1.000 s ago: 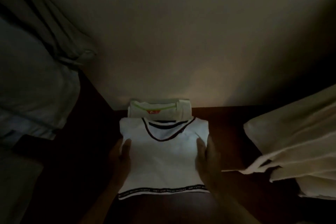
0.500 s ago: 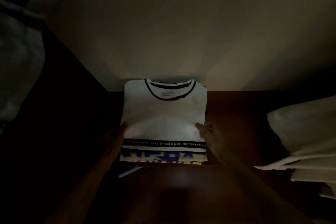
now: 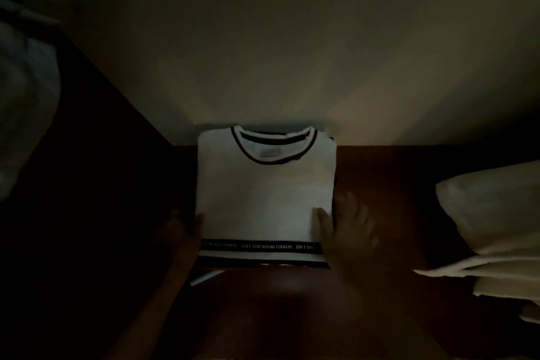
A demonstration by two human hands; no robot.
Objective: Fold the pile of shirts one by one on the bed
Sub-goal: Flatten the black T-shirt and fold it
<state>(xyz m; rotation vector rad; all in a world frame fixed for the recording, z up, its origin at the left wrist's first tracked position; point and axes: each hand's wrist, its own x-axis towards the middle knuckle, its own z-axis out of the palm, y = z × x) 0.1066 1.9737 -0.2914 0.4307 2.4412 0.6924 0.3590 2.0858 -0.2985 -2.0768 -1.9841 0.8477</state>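
Flanking the folded white shirt (image 3: 264,193) with both hands, I am pressing my left hand (image 3: 182,231) and my spread, flat right hand (image 3: 347,228) against its sides, gripping nothing, squaring it on the stack by the wall on the dark bed (image 3: 380,172).

Folded shirt (image 3: 264,193) lying at frame centre, on a stack.

Your left hand (image 3: 178,235) is touching its lower left edge, your right hand (image 3: 347,228) its lower right. Pillows (image 3: 493,231) are sitting at the right edge, bedding (image 3: 26,114) at the upper left.
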